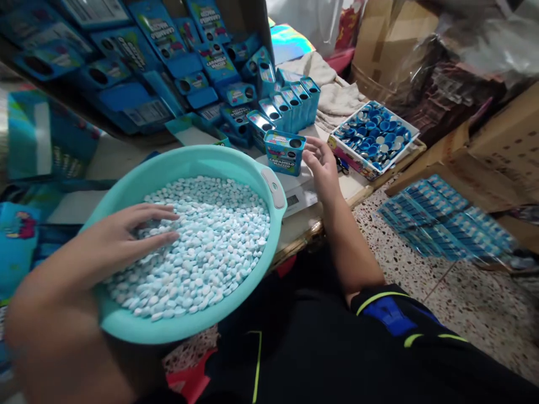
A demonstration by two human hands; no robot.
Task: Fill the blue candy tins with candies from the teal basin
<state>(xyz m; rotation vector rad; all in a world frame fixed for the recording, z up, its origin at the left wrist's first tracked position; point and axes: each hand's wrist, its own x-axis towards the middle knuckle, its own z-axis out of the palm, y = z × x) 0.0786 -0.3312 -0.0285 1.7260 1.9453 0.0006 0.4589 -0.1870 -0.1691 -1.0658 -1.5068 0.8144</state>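
Your left hand (122,233) lies spread in the candies (214,241); the basin (189,160) tilts toward you, likely for reach. Your right hand (322,168), also spread, sits just beside a box (285,152).

This is a small, crowded packing workshop for sweets, more a cramped back room than a factory. Cardboard boxes (497,151) and plastic wrap (475,33) pile up around a speckled terrazzo floor (475,320). The table (356,188) carries sheets of printed blue card (138,62), small blue boxes (285,151) labelled "Caramelo Macizo", and a tray of blue and silver caps (373,134). A turquoise plastic basin (269,191) heaped with pale blue candies (202,241) shows loose goods worked by hand. Folded towels (337,95) lie beside the tray, giving the place a makeshift look, though whether it belongs to a home cannot be told.
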